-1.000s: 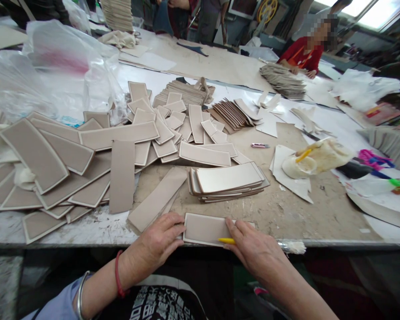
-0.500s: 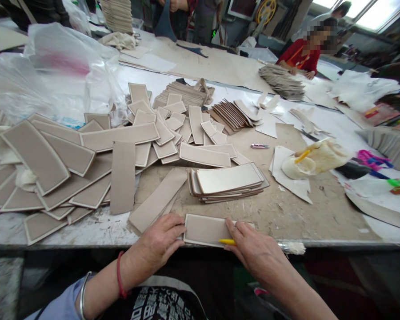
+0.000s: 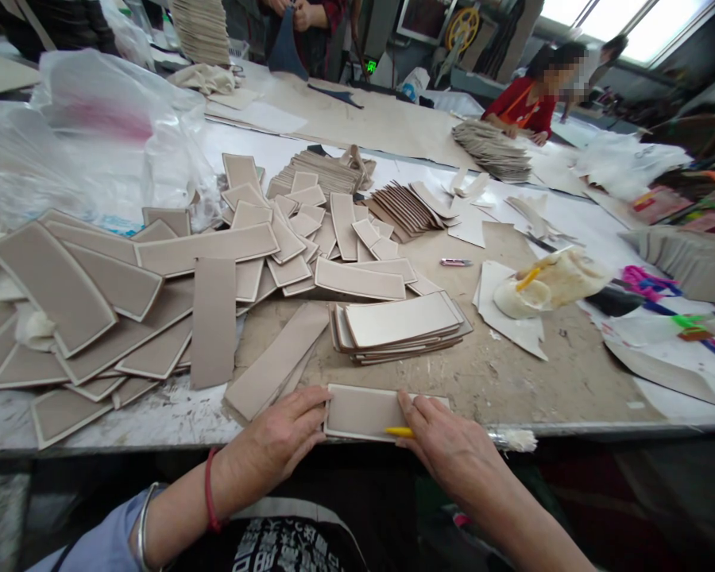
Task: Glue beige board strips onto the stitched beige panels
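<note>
A beige rectangular panel with a pale border (image 3: 361, 409) lies flat at the table's front edge. My left hand (image 3: 283, 437) grips its left end, fingers together. On its right part rests my right hand (image 3: 438, 437), closed round a yellow-handled brush (image 3: 399, 432) whose white bristles stick out to the right. Just behind the panel is a stack of light panels (image 3: 402, 319). Two or more plain strips (image 3: 280, 357) lie slanted to the left of that stack. A large loose heap of bordered panels (image 3: 113, 274) covers the left side.
A pot with whitish paste and a yellow stick (image 3: 521, 295) stands on scraps at the right. Small snips (image 3: 456, 262) lie behind the stack. A clear plastic bag (image 3: 107, 135) bulges at the back left. A person in red (image 3: 521, 107) works across the table.
The whole view has shifted slightly, with the table's contents appearing a little further left. Both hands keep their places on the panel.
</note>
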Demonstrator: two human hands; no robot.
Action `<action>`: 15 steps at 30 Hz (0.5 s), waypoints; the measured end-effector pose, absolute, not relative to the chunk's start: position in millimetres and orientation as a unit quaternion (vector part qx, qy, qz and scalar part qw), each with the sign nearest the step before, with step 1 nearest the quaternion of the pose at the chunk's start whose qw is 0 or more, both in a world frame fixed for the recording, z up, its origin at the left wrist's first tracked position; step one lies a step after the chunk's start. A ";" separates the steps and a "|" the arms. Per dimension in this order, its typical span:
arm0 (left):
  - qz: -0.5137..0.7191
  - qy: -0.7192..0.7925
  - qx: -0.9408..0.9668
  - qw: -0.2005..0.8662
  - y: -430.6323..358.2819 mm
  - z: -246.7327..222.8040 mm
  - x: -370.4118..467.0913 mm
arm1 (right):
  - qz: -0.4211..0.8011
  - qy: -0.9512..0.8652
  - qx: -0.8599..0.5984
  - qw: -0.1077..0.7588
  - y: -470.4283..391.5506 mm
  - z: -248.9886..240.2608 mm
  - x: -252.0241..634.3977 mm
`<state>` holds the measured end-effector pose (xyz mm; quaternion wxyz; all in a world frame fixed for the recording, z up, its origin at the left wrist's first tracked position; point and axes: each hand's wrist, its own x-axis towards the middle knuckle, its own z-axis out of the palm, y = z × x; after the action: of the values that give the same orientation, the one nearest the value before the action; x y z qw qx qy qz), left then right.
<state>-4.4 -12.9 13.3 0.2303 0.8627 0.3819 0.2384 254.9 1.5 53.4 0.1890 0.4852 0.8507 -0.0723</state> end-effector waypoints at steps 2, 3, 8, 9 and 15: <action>0.237 0.389 0.854 0.254 -13.4 13.4 -4.2 | -0.066 0.853 0.483 0.186 1.2 51.7 255.9; 0.236 0.390 0.850 0.263 -13.4 13.4 -4.1 | -0.064 0.855 0.481 0.181 0.9 50.6 256.7; 0.239 0.392 0.841 0.287 -11.8 12.5 -3.7 | -0.059 0.865 0.475 0.148 -0.9 43.7 263.7; 0.241 0.392 0.840 0.288 -11.7 12.2 -3.8 | -0.058 0.869 0.472 0.136 -1.2 42.6 265.4; 0.243 0.391 0.839 0.292 -12.2 10.3 -4.6 | -0.048 0.882 0.456 0.105 -1.6 41.7 269.9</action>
<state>-4.6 -12.2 10.3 0.2920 0.8386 0.3906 0.2428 269.9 -1.6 41.7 0.1047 0.4562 0.8824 -0.0478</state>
